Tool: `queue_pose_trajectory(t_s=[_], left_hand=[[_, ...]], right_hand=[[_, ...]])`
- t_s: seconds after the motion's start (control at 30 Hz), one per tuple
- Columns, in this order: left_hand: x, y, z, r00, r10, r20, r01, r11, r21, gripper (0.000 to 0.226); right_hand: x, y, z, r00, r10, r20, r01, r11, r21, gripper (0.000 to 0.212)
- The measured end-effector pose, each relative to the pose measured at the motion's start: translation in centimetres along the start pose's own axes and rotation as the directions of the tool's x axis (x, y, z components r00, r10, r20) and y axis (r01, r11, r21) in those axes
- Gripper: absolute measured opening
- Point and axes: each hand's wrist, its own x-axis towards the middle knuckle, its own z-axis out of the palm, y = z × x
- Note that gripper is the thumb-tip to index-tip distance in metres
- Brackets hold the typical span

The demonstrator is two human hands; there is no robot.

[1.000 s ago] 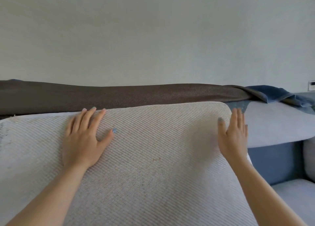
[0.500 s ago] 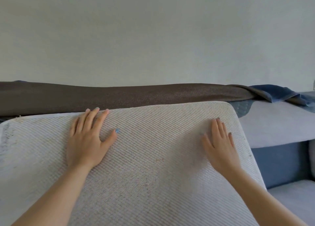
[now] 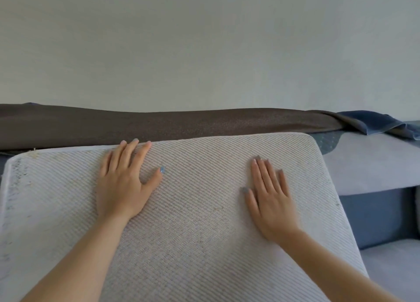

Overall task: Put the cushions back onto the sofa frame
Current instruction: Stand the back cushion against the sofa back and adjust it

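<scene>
Forearms: both bare, coming in over the near part of the cushion (image 3: 200, 233) and cut off by the bottom edge before the elbows.
Cushion: large, pale grey with a diagonal ribbed weave and dark specks along its left border. Its near end and left side run out of view, and what it rests on is hidden beneath it.
Left hand (image 3: 122, 188): flat on the cushion's upper left, fingers straight, thumb spread, fingertips at the top edge. It presses and grasps nothing.
Right hand (image 3: 270, 201): flat on the cushion's upper right, well inside the right edge and slightly blurred. Its fingers are straight and it holds nothing.
Seat pad (image 3: 391, 270): pale blue-grey, lower than the cushion and right of it, only partly in view.
Dark blue panel (image 3: 375, 215): right of the cushion, above the seat pad.
Pale back pad (image 3: 368, 165): right of the cushion's top corner, cut off by the frame.
Brown fabric (image 3: 181, 124): a long band just behind the cushion's top edge. Whether it is frame covering or loose cloth I cannot tell.
Blue cloth (image 3: 375, 122): crumpled, beyond the cushion's right corner.
Wall (image 3: 204, 40): plain, behind everything.
</scene>
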Motion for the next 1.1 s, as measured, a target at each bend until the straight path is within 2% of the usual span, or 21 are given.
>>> queue_pose_trajectory(t_s=[0.1, 0.17, 0.23, 0.3, 0.37, 0.43, 0.5, 0.57, 0.7, 0.83, 0.97, 1.1], left_hand=[[0.0, 0.0, 0.0, 1.0, -0.011, -0.011, 0.01, 1.0, -0.012, 0.072], [-0.1, -0.1, 0.0, 1.0, -0.015, -0.017, 0.015, 1.0, -0.015, 0.072], [-0.1, -0.1, 0.1, 1.0, -0.011, -0.016, 0.011, 1.0, -0.018, 0.072], [0.0, 0.0, 0.1, 1.0, -0.011, -0.02, 0.01, 1.0, -0.02, 0.072], [0.0, 0.0, 0.2, 1.0, -0.01, -0.021, 0.01, 1.0, -0.019, 0.071], [0.0, -0.1, 0.2, 1.0, -0.013, -0.022, 0.012, 1.0, -0.013, 0.071], [0.0, -0.2, 0.2, 1.0, -0.011, -0.016, 0.011, 1.0, -0.012, 0.071], [-0.1, -0.1, 0.3, 1.0, -0.012, -0.015, 0.012, 1.0, -0.017, 0.071], [0.1, -0.2, 0.3, 0.999, -0.014, -0.042, 0.013, 0.999, -0.029, 0.069], [0.0, 0.0, 0.2, 0.999, -0.012, -0.043, 0.01, 0.999, -0.037, 0.069], [0.1, 0.0, 0.2, 0.999, -0.024, -0.046, 0.022, 0.999, -0.04, 0.067], [0.0, 0.1, 0.2, 1.0, -0.025, -0.016, 0.024, 0.999, -0.037, 0.066]], right_hand=[[1.1, -0.6, -1.9, 0.994, 0.061, -0.087, -0.052, 0.993, 0.107, 0.066], [1.2, -1.4, -1.8, 0.992, 0.008, -0.126, 0.002, 0.997, 0.078, 0.063], [0.9, -1.5, -0.2, 0.997, -0.059, -0.047, 0.058, 0.998, -0.017, 0.063], [1.0, -1.7, 0.3, 1.0, -0.03, 0.007, 0.03, 1.0, -0.003, 0.065], [1.4, -2.6, -1.2, 0.997, 0.028, -0.07, -0.023, 0.997, 0.078, 0.066], [1.1, -3.5, -1.5, 0.989, 0.015, -0.148, 0.001, 0.994, 0.105, 0.064], [0.4, -4.0, -0.1, 0.995, -0.065, -0.082, 0.067, 0.997, 0.022, 0.062], [0.1, -4.4, 0.7, 0.998, -0.064, -0.014, 0.064, 0.998, 0.01, 0.063], [0.8, -6.2, -0.6, 0.989, -0.111, -0.101, 0.116, 0.992, 0.055, 0.062], [0.5, -6.4, 1.1, 0.993, -0.119, 0.022, 0.118, 0.993, 0.005, 0.064], [0.0, -7.6, -0.6, 0.988, -0.142, -0.059, 0.146, 0.988, 0.052, 0.064], [-1.5, -8.2, 1.2, 0.978, -0.198, 0.059, 0.199, 0.98, -0.011, 0.063]])
